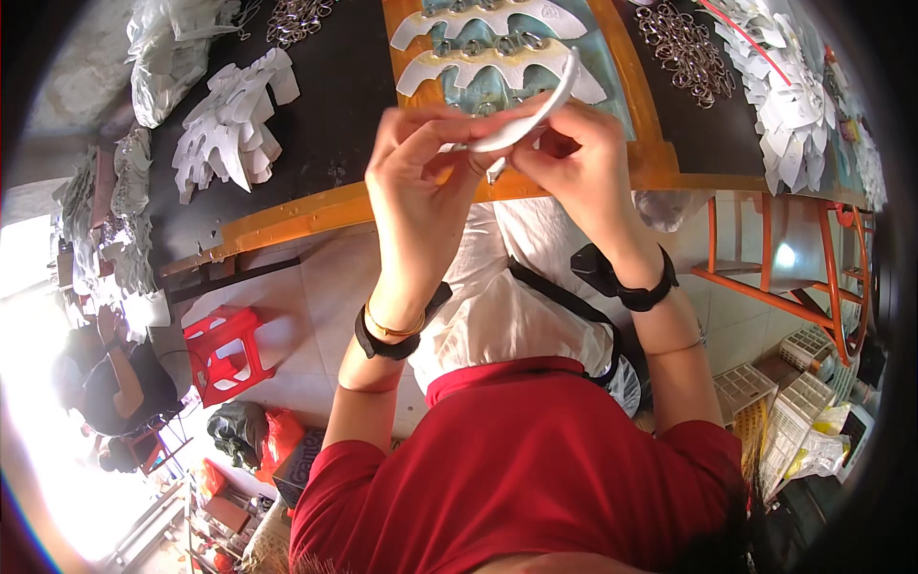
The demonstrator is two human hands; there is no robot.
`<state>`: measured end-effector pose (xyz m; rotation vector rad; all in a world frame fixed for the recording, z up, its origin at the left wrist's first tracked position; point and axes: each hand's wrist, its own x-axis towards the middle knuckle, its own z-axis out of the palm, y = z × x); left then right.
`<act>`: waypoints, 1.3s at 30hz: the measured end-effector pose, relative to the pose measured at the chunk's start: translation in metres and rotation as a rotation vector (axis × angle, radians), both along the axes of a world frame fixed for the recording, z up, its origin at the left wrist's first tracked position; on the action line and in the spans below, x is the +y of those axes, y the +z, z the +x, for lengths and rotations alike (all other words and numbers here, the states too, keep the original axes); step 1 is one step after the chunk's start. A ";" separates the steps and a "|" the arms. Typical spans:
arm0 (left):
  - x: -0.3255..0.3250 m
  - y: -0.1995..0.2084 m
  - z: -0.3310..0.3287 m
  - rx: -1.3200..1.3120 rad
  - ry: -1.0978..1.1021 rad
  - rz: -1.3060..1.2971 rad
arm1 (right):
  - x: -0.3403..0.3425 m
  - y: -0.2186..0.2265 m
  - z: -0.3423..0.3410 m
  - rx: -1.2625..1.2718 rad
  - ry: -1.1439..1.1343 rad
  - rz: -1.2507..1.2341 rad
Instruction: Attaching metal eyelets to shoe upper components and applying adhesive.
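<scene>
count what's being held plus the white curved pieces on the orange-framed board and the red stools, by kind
White curved piece held in the left hand and right hand: 1
White curved pieces lying on the orange-framed board: 2
Red plastic stool on the floor: 1
Total: 4

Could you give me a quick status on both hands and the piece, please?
Left hand and right hand both gripping curved white piece. Held above orange-edged table. Nothing in the way.

Your left hand (421,182) and right hand (583,158) are hiding the middle of the curved white piece (535,110); a small metal part (495,170) below is showing too small to identify.
</scene>
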<state>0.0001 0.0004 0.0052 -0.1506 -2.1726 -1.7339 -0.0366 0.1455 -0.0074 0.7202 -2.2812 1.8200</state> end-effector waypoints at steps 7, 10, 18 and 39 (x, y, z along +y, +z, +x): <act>-0.011 0.001 -0.002 -0.187 -0.112 0.276 | 0.001 0.009 0.004 0.172 -0.118 0.137; -0.028 0.003 -0.010 -0.580 -0.585 0.925 | 0.005 0.018 0.005 0.037 0.165 0.036; -0.023 -0.011 -0.009 -1.001 -0.725 1.396 | 0.001 0.018 0.015 -0.258 0.298 -0.234; -0.009 -0.013 -0.014 -0.630 -0.680 1.135 | -0.002 0.007 0.019 -0.353 0.164 -0.311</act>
